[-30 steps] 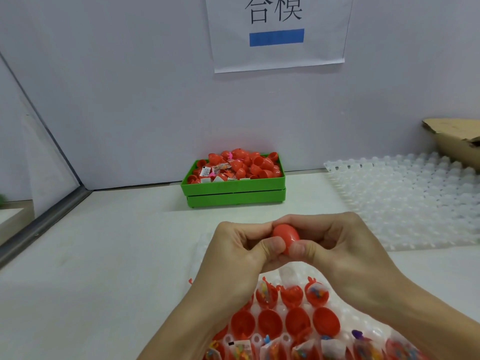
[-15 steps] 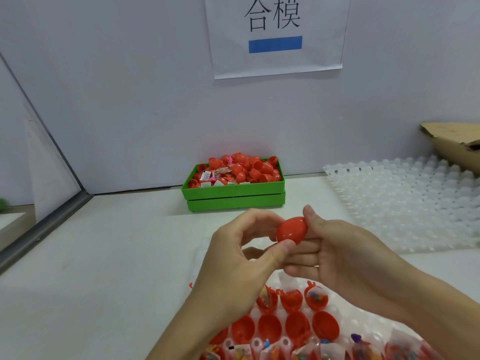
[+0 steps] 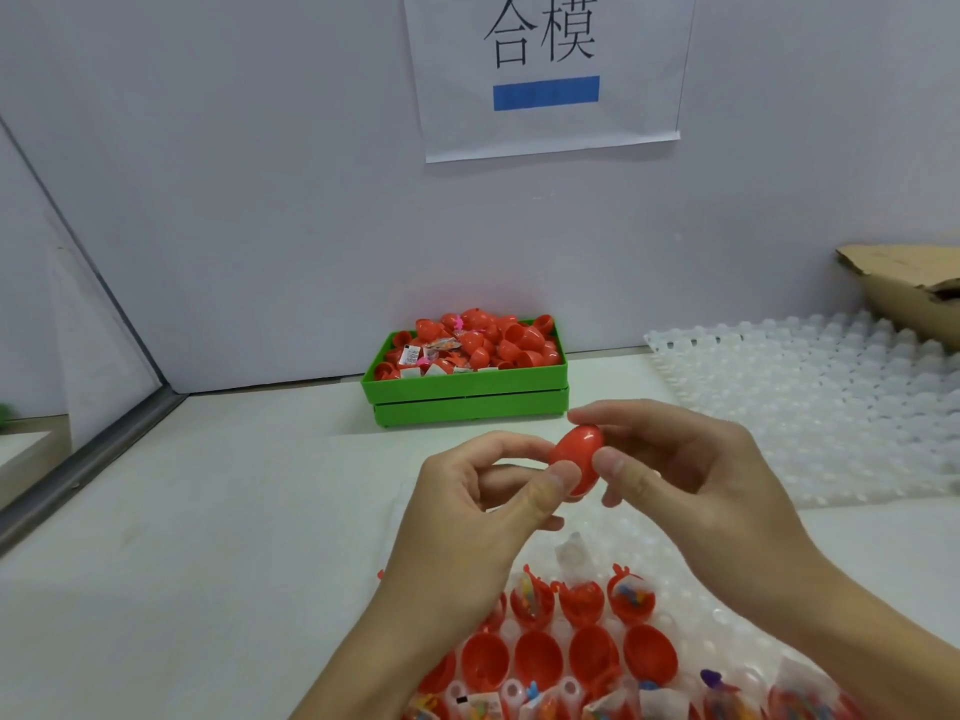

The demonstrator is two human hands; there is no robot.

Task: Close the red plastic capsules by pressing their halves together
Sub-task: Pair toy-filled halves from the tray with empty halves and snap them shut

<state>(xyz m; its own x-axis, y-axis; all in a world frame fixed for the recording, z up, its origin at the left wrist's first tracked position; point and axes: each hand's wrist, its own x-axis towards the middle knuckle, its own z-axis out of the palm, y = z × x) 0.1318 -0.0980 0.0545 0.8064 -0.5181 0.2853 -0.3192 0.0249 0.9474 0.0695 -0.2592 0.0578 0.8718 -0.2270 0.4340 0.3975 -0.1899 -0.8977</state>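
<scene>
A closed red capsule [image 3: 579,456] is held in the air between both hands, above the table's middle. My left hand [image 3: 483,517] pinches its lower left end with thumb and forefinger. My right hand [image 3: 685,475] holds its upper right side between thumb and fingertips. Below my hands a clear dimpled tray [image 3: 691,589] carries several open red capsule halves [image 3: 537,659], some with small toys and packets in them.
A green bin [image 3: 467,394] heaped with red capsules stands against the back wall. A clear dimpled tray without capsules [image 3: 810,407] lies at the right, with a torn cardboard box [image 3: 914,283] behind it. A slanted panel [image 3: 88,350] borders the left.
Both hands have loosened from a tight squeeze on the capsule to a fingertip hold. The capsule has risen a little and now shows more between the fingers.
</scene>
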